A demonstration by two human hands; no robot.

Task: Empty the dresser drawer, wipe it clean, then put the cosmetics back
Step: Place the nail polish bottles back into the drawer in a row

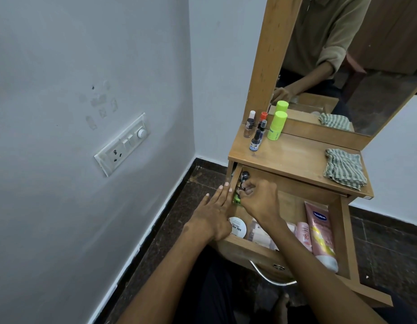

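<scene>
The wooden dresser drawer [343,230] is pulled open. My left hand [214,213] rests flat on its left side wall, fingers straight. My right hand [256,197] reaches into the drawer's far left corner and pinches a small dark-capped bottle [243,188]. More dark-capped bottles [245,176] and a green item [236,199] sit beside it. Near the drawer's front lie a white nail-polish-remover jar [239,228], pale boxes [261,235], a small pink bottle [303,235] and a pink lotion tube [319,232]. On the dresser top [291,157] stand several small bottles [255,139] and a lime-green stick [276,125].
A striped green cloth [345,169] lies on the right of the dresser top. A mirror [343,66] rises behind it. A white wall with a switch panel [123,143] is close on the left. The drawer's metal handle [270,277] hangs above the dark floor.
</scene>
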